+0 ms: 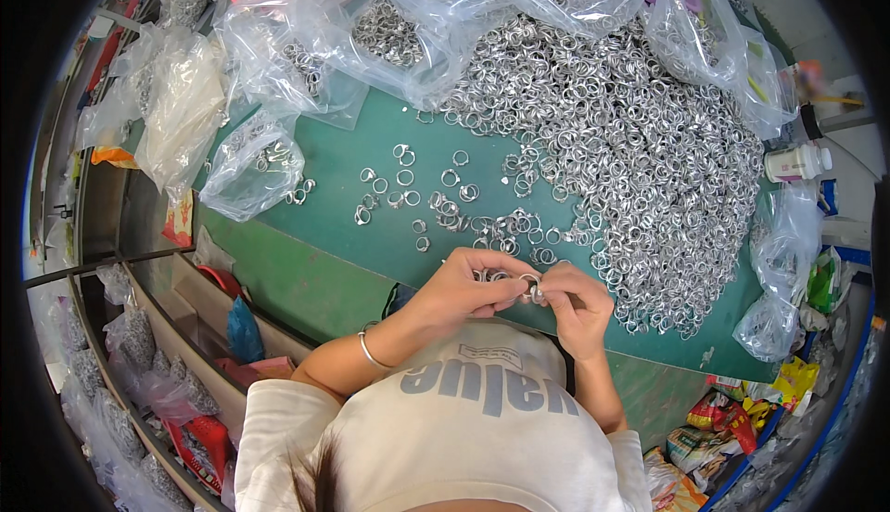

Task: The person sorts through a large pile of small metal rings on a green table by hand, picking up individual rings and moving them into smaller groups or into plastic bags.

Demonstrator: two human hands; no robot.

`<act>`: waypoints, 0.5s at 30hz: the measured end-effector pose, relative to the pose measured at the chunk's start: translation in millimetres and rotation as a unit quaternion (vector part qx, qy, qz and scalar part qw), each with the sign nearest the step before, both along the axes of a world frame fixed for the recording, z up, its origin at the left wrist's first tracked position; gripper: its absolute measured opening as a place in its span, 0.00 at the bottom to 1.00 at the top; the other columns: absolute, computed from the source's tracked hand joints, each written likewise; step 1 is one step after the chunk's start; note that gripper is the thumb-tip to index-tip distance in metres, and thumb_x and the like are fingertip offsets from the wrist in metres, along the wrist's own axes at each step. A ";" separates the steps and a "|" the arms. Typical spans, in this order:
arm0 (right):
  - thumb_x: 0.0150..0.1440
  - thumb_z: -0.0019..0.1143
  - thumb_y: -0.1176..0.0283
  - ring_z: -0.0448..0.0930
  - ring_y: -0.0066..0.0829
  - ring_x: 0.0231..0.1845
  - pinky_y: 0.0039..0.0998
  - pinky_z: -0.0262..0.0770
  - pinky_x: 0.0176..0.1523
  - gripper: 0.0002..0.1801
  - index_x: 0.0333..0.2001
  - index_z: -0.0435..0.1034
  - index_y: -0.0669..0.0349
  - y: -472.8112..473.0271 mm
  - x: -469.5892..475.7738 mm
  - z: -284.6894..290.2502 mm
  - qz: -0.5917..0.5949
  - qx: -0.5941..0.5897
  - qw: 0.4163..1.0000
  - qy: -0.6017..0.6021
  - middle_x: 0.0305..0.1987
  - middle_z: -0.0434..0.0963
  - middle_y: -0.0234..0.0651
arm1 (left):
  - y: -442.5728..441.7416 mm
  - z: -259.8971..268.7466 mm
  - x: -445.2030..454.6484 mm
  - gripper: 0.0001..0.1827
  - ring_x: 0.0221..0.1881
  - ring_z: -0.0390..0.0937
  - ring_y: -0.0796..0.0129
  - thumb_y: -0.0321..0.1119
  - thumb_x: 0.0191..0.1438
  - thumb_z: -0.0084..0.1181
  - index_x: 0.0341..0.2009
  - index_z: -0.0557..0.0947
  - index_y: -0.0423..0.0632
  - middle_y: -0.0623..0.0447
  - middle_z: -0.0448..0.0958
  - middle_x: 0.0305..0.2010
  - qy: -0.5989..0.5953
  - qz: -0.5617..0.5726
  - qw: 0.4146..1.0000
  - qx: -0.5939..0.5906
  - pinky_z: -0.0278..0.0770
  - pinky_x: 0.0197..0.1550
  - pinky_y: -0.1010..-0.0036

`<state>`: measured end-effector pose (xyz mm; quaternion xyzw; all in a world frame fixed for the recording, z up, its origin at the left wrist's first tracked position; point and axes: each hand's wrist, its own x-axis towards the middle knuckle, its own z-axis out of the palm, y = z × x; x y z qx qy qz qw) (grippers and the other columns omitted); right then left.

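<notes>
My left hand (480, 284) holds several silver-coloured metal rings (491, 275) in its curled fingers, at the front edge of the green table. Pinched between the fingertips of both hands is a ring (530, 286), so my right hand (577, 296) touches it from the other side. How many rings sit in the left palm is hidden by the fingers. Just beyond my hands lies a loose cluster of rings (511, 227). To the right spreads a large heap of similar rings (646, 185). A few single rings (405, 177) lie scattered to the left.
Clear plastic bags holding rings (386, 32) line the far side of the green table (327, 164). A small plastic bag (254, 164) lies at the left. A white bottle (796, 163) stands at the right edge. Open drawers (188, 303) are at lower left; snack packets (719, 421) at lower right.
</notes>
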<state>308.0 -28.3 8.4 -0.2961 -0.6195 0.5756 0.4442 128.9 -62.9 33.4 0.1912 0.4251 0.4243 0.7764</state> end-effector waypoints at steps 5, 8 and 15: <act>0.48 0.52 0.86 0.74 0.29 0.25 0.24 0.68 0.29 0.05 0.31 0.74 0.70 -2.0 -0.3 7.4 0.006 -0.138 0.990 0.019 0.26 0.76 0.40 | -1.0 -3.9 -5.8 0.09 0.20 0.63 0.81 0.30 0.53 0.57 0.35 0.81 0.38 0.54 0.74 0.23 0.015 -0.025 1.000 -0.003 0.53 0.16 0.85; 0.47 0.53 0.87 0.74 0.30 0.24 0.25 0.67 0.29 0.06 0.31 0.74 0.70 9.8 0.6 0.1 0.018 0.179 0.983 -0.041 0.25 0.77 0.41 | -0.9 -4.5 -1.8 0.08 0.21 0.64 0.80 0.31 0.53 0.57 0.33 0.81 0.38 0.54 0.74 0.23 0.016 -0.001 0.999 -0.036 0.53 0.16 0.85; 0.47 0.54 0.86 0.72 0.28 0.24 0.25 0.67 0.31 0.05 0.29 0.73 0.69 10.2 -1.1 -1.0 -0.083 0.119 0.981 -0.128 0.24 0.76 0.37 | -5.4 -16.8 -7.3 0.09 0.22 0.67 0.76 0.33 0.52 0.56 0.34 0.79 0.39 0.48 0.76 0.27 -0.073 0.080 0.993 -0.043 0.56 0.16 0.85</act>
